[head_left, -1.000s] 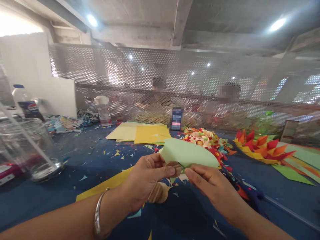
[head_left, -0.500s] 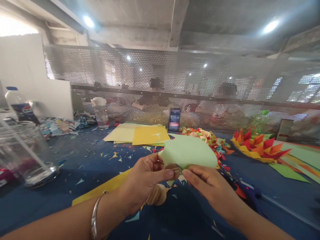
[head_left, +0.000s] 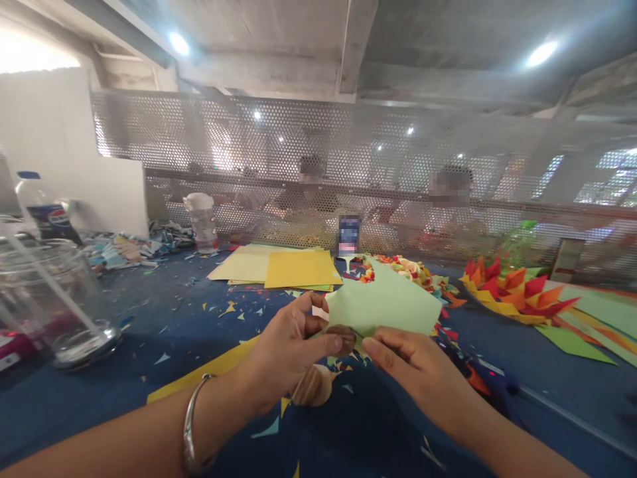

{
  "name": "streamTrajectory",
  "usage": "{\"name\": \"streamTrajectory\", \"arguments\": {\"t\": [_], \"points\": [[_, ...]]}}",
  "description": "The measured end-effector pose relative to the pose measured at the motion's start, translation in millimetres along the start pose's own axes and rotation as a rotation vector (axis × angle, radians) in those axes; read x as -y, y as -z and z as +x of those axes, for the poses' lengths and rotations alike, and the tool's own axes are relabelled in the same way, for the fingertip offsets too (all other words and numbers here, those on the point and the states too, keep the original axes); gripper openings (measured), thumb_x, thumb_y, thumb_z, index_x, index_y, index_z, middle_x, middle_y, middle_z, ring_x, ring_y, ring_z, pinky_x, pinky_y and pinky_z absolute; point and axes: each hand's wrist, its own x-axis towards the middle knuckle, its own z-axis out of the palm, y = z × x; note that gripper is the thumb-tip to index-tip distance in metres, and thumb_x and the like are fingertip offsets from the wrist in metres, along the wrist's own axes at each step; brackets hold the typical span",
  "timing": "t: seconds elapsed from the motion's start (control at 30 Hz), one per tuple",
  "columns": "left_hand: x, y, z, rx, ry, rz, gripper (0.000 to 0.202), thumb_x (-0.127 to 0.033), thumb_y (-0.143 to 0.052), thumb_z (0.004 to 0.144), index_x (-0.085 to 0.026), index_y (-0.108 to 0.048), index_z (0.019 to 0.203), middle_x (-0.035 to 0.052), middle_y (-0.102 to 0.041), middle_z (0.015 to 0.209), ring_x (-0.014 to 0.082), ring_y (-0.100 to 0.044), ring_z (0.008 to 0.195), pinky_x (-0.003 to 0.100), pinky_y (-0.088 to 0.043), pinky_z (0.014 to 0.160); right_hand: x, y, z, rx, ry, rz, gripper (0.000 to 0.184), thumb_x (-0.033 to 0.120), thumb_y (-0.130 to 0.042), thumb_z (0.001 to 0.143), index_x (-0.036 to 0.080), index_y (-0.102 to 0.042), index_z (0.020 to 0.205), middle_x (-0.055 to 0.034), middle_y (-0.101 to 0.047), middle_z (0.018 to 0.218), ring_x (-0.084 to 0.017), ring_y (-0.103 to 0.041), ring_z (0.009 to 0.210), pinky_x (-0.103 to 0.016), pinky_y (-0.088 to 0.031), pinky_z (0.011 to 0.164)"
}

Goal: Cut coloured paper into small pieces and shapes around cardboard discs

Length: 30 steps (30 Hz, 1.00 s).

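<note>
My left hand [head_left: 301, 348] is closed, its thumb pressing a brown striped round piece [head_left: 342, 338]. Behind its fingers is the left end of a light green paper [head_left: 385, 305], tilted up with an uneven outline. At the paper's lower edge my right hand [head_left: 405, 362] is closed in a pinch; its inner fingers are hidden. A thin dark sliver shows between the two hands, too small to name. Under my left hand, a second brown striped round piece [head_left: 312, 385] lies on the blue table [head_left: 378, 425].
Yellow and cream paper sheets [head_left: 301, 269] lie ahead, near a phone [head_left: 349, 236]. Paper scraps [head_left: 408, 269] are piled beyond my right hand. Right stand a red-orange pointed paper piece [head_left: 517, 292] and a dark tool with a red light [head_left: 490, 375]. A glass jar [head_left: 50, 299] is left.
The light green paper has turned and shifted slightly right, and its outline looks more angular. A pale scrap now shows before the phone. Both hands stay nearly in place, still closed.
</note>
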Motion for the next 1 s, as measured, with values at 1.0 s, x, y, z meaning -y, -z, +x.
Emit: {"name": "streamTrajectory", "arguments": {"t": [1.0], "points": [[5.9, -2.6, 0.2, -0.033, 0.046, 0.047, 0.038, -0.012, -0.074, 0.067, -0.02, -0.046, 0.092, -0.0028, -0.062, 0.064, 0.0146, -0.061, 0.065, 0.029, -0.044, 0.067, 3.0, -9.5, 0.3, -0.012, -0.028, 0.156, 0.026, 0.041, -0.058, 0.089, 0.019, -0.05, 0.076, 0.0052, -0.039, 0.069, -0.012, -0.036, 0.063, -0.023, -0.032, 0.056]]}}
